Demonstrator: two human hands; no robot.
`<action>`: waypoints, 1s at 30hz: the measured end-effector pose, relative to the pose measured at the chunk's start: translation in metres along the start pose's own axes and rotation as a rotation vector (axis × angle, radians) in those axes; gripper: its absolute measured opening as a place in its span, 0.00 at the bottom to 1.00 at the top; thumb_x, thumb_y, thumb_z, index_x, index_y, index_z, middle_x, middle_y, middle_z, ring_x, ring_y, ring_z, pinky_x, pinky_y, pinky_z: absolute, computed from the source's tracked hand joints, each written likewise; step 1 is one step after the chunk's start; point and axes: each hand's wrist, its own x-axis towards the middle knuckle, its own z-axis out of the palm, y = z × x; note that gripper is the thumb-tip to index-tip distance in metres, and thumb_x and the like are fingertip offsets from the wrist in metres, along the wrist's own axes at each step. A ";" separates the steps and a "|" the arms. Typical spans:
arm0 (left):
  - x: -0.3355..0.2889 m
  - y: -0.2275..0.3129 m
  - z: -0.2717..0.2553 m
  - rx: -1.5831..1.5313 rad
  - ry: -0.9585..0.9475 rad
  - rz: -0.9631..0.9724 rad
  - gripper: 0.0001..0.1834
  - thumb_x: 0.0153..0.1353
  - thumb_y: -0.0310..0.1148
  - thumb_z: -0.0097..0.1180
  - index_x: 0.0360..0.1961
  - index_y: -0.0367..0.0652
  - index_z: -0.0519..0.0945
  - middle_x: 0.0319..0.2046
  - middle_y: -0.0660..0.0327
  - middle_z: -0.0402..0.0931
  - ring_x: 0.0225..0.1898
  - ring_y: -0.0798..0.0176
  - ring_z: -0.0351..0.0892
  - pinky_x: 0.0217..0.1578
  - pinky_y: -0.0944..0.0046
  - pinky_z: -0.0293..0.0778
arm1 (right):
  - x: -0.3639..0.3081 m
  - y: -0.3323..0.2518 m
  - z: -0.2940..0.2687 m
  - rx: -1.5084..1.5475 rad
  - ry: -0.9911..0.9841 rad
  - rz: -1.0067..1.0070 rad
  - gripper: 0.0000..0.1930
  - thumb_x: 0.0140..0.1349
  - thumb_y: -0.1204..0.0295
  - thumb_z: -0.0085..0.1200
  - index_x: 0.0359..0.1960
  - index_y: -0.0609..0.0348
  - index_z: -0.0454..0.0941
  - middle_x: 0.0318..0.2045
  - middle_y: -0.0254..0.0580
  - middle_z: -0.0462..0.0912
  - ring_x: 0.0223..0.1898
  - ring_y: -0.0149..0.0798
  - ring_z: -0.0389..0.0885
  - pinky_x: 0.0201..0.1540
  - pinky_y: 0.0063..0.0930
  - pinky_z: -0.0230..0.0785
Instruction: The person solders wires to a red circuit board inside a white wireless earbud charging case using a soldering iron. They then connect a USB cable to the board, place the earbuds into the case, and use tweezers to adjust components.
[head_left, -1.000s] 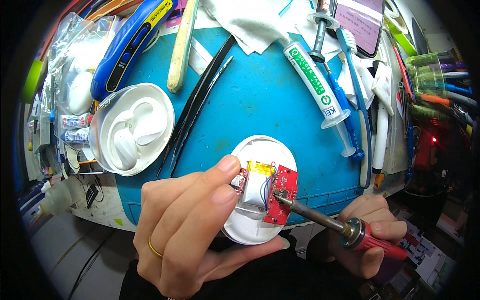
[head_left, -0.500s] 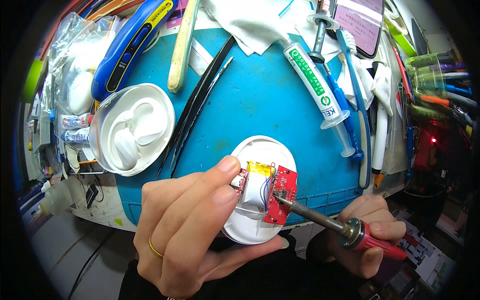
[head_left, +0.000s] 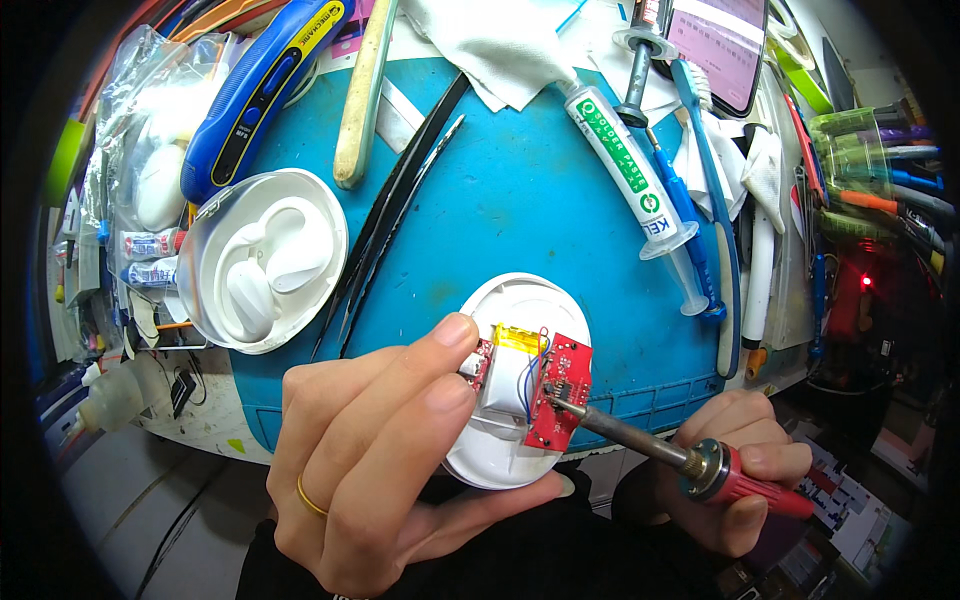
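Left hand (head_left: 370,460): fingers (head_left: 440,345) clamped on white round case (head_left: 520,300), lower centre of frame | Right hand (head_left: 740,480): fingers wrapped round red-handled soldering iron (head_left: 650,450), tip touching red circuit board (head_left: 558,395) beside yellow battery (head_left: 518,338) | Behind: blue worktop (head_left: 500,210), syringe (head_left: 630,170) at upper right.

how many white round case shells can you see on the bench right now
2: one white shell lies open on the blue mat at left; the other white shell sits in the left hand. Clutter may hide more.
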 end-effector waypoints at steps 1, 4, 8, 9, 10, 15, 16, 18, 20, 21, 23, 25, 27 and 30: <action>0.000 -0.001 0.000 0.001 0.007 0.007 0.55 0.49 0.56 0.82 0.66 0.30 0.67 0.52 0.33 0.82 0.49 0.43 0.88 0.44 0.55 0.87 | 0.000 0.000 0.000 0.011 -0.007 0.005 0.17 0.71 0.56 0.54 0.43 0.59 0.73 0.24 0.39 0.76 0.21 0.33 0.72 0.22 0.24 0.64; 0.000 -0.002 0.002 0.001 0.021 0.020 0.54 0.49 0.56 0.82 0.65 0.30 0.68 0.51 0.33 0.82 0.49 0.42 0.88 0.44 0.55 0.87 | 0.001 -0.002 0.000 -0.013 -0.022 0.019 0.17 0.71 0.56 0.54 0.43 0.59 0.73 0.24 0.39 0.76 0.22 0.33 0.72 0.22 0.24 0.64; 0.000 -0.001 0.003 0.007 0.031 0.019 0.53 0.50 0.56 0.82 0.64 0.30 0.68 0.50 0.33 0.83 0.48 0.42 0.88 0.44 0.55 0.87 | 0.001 -0.002 0.000 -0.007 -0.013 0.020 0.16 0.70 0.57 0.54 0.44 0.59 0.73 0.24 0.39 0.76 0.22 0.33 0.72 0.22 0.24 0.65; -0.001 -0.001 0.003 0.010 0.034 0.020 0.53 0.50 0.56 0.82 0.64 0.30 0.68 0.50 0.33 0.83 0.48 0.42 0.88 0.44 0.55 0.87 | 0.001 -0.002 -0.001 -0.005 -0.025 0.020 0.16 0.70 0.57 0.54 0.44 0.59 0.73 0.24 0.39 0.76 0.22 0.33 0.72 0.22 0.24 0.65; -0.001 -0.001 0.003 0.011 0.035 0.017 0.53 0.50 0.56 0.82 0.64 0.30 0.68 0.50 0.34 0.83 0.48 0.42 0.88 0.43 0.55 0.87 | 0.001 -0.002 -0.001 -0.002 -0.037 0.019 0.17 0.70 0.57 0.54 0.44 0.59 0.73 0.24 0.39 0.76 0.22 0.33 0.72 0.22 0.24 0.65; -0.002 0.000 0.003 0.023 0.029 0.004 0.53 0.50 0.56 0.82 0.65 0.30 0.68 0.51 0.34 0.83 0.48 0.42 0.88 0.43 0.55 0.86 | -0.001 -0.002 0.000 -0.025 -0.004 -0.002 0.17 0.70 0.56 0.54 0.44 0.59 0.73 0.24 0.39 0.76 0.22 0.33 0.72 0.22 0.24 0.65; -0.002 0.000 0.002 0.019 0.022 0.004 0.53 0.50 0.56 0.82 0.65 0.31 0.68 0.51 0.34 0.83 0.49 0.42 0.88 0.44 0.55 0.86 | -0.001 -0.002 0.000 -0.024 -0.004 0.000 0.17 0.70 0.56 0.54 0.44 0.59 0.73 0.24 0.39 0.76 0.22 0.33 0.72 0.22 0.24 0.66; -0.002 0.000 0.001 0.012 0.006 0.003 0.54 0.50 0.56 0.82 0.66 0.31 0.67 0.52 0.34 0.82 0.49 0.42 0.88 0.45 0.55 0.86 | -0.001 -0.002 0.000 -0.031 -0.001 0.001 0.17 0.70 0.56 0.54 0.44 0.59 0.73 0.24 0.39 0.76 0.22 0.33 0.72 0.22 0.24 0.66; -0.003 0.000 0.000 0.011 -0.004 -0.008 0.54 0.50 0.56 0.82 0.66 0.32 0.67 0.53 0.34 0.82 0.50 0.43 0.88 0.45 0.55 0.85 | 0.000 -0.002 0.000 -0.036 -0.007 0.003 0.17 0.71 0.56 0.54 0.44 0.59 0.73 0.24 0.39 0.76 0.22 0.33 0.72 0.22 0.25 0.66; -0.003 0.000 0.000 0.011 -0.009 -0.013 0.55 0.50 0.56 0.82 0.67 0.32 0.66 0.53 0.35 0.82 0.50 0.43 0.88 0.46 0.55 0.85 | 0.000 -0.002 0.000 -0.038 -0.014 0.006 0.17 0.71 0.56 0.54 0.44 0.59 0.73 0.25 0.39 0.76 0.23 0.33 0.73 0.22 0.25 0.66; -0.003 0.000 -0.001 0.009 -0.018 -0.015 0.55 0.50 0.56 0.82 0.67 0.32 0.66 0.54 0.35 0.82 0.51 0.43 0.88 0.46 0.55 0.85 | 0.000 -0.003 0.000 -0.036 -0.019 0.012 0.17 0.71 0.57 0.55 0.45 0.59 0.73 0.25 0.39 0.76 0.23 0.33 0.73 0.22 0.25 0.66; -0.003 0.000 -0.001 0.008 -0.021 -0.014 0.55 0.50 0.56 0.82 0.67 0.32 0.66 0.54 0.35 0.82 0.51 0.43 0.88 0.46 0.55 0.85 | 0.000 -0.003 0.000 -0.030 -0.014 0.018 0.17 0.71 0.57 0.55 0.45 0.59 0.73 0.25 0.39 0.76 0.23 0.33 0.73 0.22 0.24 0.67; -0.003 -0.001 -0.001 0.009 -0.018 -0.007 0.55 0.49 0.56 0.82 0.67 0.32 0.66 0.54 0.34 0.82 0.51 0.43 0.88 0.46 0.55 0.85 | 0.000 -0.003 0.000 -0.035 -0.016 0.006 0.17 0.71 0.57 0.55 0.45 0.59 0.73 0.25 0.39 0.76 0.23 0.33 0.73 0.22 0.24 0.67; -0.003 0.000 0.000 0.010 -0.014 -0.006 0.55 0.49 0.57 0.82 0.67 0.32 0.66 0.54 0.35 0.82 0.51 0.43 0.88 0.46 0.55 0.85 | 0.000 -0.002 -0.002 -0.041 -0.023 -0.007 0.17 0.71 0.57 0.55 0.44 0.58 0.73 0.25 0.39 0.76 0.23 0.33 0.73 0.22 0.24 0.67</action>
